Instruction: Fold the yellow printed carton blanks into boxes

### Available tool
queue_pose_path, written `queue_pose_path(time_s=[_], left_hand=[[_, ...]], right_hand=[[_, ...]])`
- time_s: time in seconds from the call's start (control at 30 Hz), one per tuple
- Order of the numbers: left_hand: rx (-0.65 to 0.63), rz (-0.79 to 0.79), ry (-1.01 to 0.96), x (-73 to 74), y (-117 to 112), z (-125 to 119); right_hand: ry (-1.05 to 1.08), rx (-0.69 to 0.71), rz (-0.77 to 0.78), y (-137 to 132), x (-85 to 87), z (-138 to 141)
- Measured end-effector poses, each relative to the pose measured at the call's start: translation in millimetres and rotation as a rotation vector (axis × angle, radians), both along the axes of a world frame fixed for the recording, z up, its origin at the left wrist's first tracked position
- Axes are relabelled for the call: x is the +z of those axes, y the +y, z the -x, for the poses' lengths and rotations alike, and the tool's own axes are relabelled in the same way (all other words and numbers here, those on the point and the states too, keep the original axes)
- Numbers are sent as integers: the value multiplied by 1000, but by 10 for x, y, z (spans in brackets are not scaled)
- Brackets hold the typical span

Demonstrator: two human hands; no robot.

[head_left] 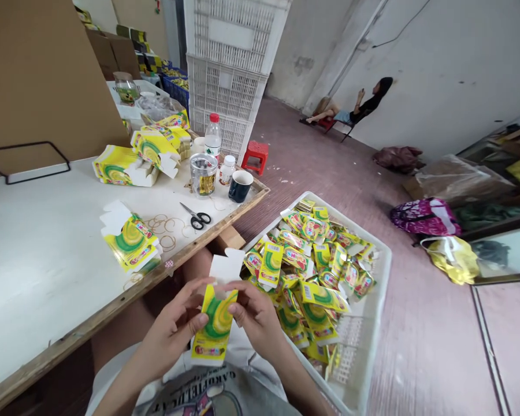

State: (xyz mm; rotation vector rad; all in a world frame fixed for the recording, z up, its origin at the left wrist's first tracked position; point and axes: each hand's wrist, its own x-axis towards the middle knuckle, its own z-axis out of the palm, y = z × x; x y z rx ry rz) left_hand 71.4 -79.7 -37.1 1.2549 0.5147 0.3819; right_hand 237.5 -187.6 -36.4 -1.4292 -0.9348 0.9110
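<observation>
Over my lap I hold a yellow and green printed carton (216,323) with its white top flap raised. My left hand (177,320) grips its left edge, thumb on the front face. At the right edge, my right hand (255,315) pinches the carton near its upper opening. What is inside the carton cannot be seen. Close by on my right, a white plastic crate (383,289) holds many filled-looking yellow cartons and packets. On the table to my left lies a small stack of flattened cartons (130,240) beside loose rubber bands (167,228).
Black-handled scissors (200,220), a dark mug (241,186), a clear canister (204,174) and a red-capped bottle (213,136) stand or lie on the white table (47,248). Stacked white crates (225,75) rise behind, near a red stool (256,156). A person (364,107) sits by the far wall.
</observation>
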Motion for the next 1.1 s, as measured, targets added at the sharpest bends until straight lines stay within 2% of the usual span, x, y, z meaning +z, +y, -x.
queue_pose_path(time_s=[0.13,0.2,0.3,0.4,0.57,0.67,0.77,0.9,1.0,1.1], left_hand=[[-106,136,-32,21,-38,1],[-96,174,-44,-3,-68,-22],[-47,193,-27,-35,-86,-64],[-54,117,-12,-45,-66,-108],[80,-91,44,-65,-61,-164],[129,-184,103,-82,-93,-168],[71,-223,108,-86,-107,-159],[10,-82,62,-73,-90,-155],[43,27,49,-61,-87,-172],[80,69,40,-61,-98,-194]], right_hand=[[-114,27,4,-17,67,-82],[-144,10,-1,-10,87,-100],[-146,-89,-23,14,84,-102],[-118,-177,-53,38,60,-106],[-220,-106,-117,37,90,-177],[-205,-19,18,32,99,-180],[-195,1,169,48,43,-134],[-291,-33,200,79,-39,-84],[-372,2,210,98,-57,-72],[-414,12,230,117,-64,-61]])
